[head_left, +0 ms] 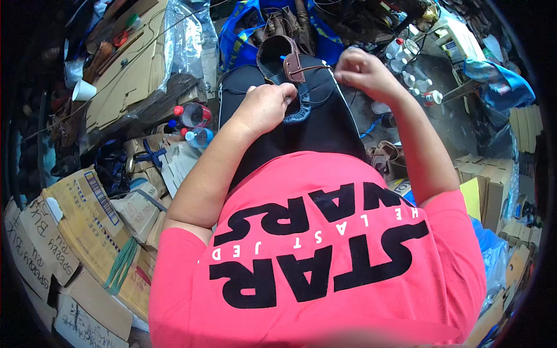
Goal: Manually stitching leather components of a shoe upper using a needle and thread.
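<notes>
A brown leather shoe (294, 68) rests on my black-clad thighs, its dark, blue-edged part (297, 113) nearer my body. My left hand (268, 107) is closed on the shoe's left side, thumb and fingers pinched at its edge. A thin brown lace (316, 68) runs from the shoe's leather flap toward my right hand (361, 71). The right hand is raised beside my right thigh with its fingers curled closed, and the lace seems to end in it. Dark thin cords (325, 93) lie across my thighs.
Beyond my knees stands a blue bag (235, 35) with several brown shoes. Bottles (194, 115) lie to the left, more bottles (400, 55) at the far right. Flattened cardboard (125, 87) and a white cup (84, 90) are left; boxes (87, 203) crowd the near left.
</notes>
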Demonstrator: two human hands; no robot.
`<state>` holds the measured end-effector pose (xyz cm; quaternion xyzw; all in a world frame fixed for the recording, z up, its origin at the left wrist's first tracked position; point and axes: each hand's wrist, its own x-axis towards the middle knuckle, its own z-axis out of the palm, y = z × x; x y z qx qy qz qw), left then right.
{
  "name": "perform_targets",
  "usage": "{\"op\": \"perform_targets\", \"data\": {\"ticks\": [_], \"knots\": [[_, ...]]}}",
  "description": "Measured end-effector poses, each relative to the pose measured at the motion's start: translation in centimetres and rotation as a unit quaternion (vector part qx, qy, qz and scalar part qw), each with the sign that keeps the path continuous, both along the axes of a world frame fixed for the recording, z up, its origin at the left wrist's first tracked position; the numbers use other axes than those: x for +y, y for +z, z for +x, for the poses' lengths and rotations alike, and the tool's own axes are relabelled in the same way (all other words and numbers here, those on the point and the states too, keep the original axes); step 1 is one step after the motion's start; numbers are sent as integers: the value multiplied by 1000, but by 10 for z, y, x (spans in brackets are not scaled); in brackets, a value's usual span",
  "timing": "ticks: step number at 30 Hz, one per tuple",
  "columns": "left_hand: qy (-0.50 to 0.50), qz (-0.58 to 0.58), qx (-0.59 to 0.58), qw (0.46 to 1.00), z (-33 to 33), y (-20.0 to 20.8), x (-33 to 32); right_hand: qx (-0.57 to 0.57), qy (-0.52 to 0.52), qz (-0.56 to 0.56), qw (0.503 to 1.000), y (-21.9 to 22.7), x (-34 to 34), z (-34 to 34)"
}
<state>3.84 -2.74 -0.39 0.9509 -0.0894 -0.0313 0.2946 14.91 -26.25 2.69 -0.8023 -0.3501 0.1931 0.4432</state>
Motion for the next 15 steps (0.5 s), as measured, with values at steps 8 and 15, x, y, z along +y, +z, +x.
{"op": "perform_targets", "data": {"ticks": [8,15], "knots": [[-28,36,-14,999,1,3,-1,-302,7,-148,942,8,21,9],[-59,109,-90,988,-7,1,2,-346,212,-265,874,2,51,-20]]}}
